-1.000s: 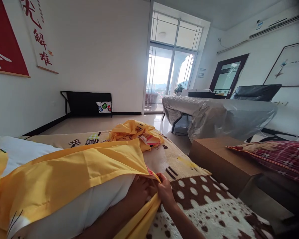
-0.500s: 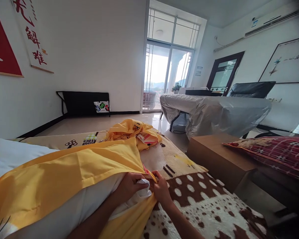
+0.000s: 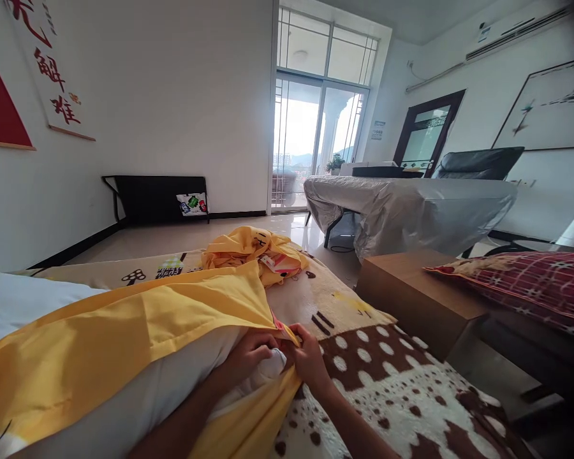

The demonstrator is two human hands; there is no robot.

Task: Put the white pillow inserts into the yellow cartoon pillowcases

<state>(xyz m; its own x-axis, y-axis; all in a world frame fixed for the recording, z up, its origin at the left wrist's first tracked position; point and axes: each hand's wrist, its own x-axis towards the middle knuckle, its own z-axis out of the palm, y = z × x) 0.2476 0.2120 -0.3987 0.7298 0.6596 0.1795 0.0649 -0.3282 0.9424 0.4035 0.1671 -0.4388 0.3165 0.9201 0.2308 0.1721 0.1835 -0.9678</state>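
Note:
A yellow pillowcase (image 3: 124, 325) lies across the bed, spread over a plump white pillow (image 3: 182, 360) whose side shows below the fabric. My left hand (image 3: 251, 350) reaches into the open end, its fingers curled at the pillow's bunched white corner; the fingertips are partly hidden by yellow cloth. Right beside it, my right hand (image 3: 309, 357) is closed on the case's corner edge, where a bit of red trim shows. Yellow fabric also hangs below both wrists.
Crumpled yellow cloth (image 3: 253, 245) lies on the patterned blanket (image 3: 363, 382) beyond my hands. At right stand a cardboard box (image 3: 411, 287) and a red patterned cushion (image 3: 521, 280). A plastic-covered table (image 3: 411, 204) is farther back, and a black folded frame (image 3: 157, 199) leans by the wall.
My left fingers have shifted slightly up and over the white corner, less of which is bunched up now. The right hand keeps its hold on the case edge. The view has tilted slightly.

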